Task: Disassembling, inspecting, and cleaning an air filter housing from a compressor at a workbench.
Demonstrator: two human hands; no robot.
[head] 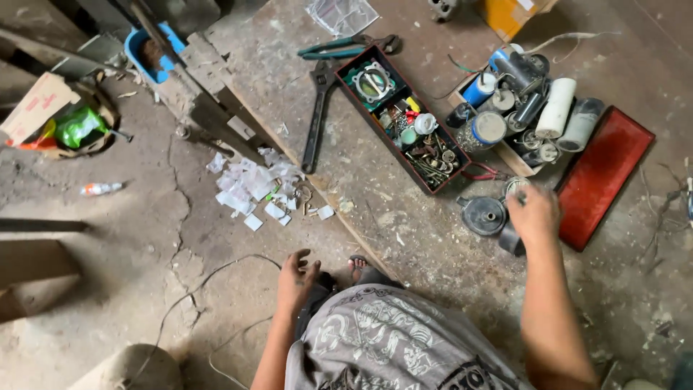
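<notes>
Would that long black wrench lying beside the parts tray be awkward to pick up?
The black wrench looks like solid metal, so probably heavy and stiff. Its long flat handle likely won't roll, though gripped at one end it may tip head-down.

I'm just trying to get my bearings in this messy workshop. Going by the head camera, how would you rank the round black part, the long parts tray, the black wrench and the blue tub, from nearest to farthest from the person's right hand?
From the right hand:
1. Round black part, just beside it, on the left.
2. Long parts tray, up and left.
3. Black wrench, beyond the tray's left side.
4. Blue tub, far upper left.
</notes>
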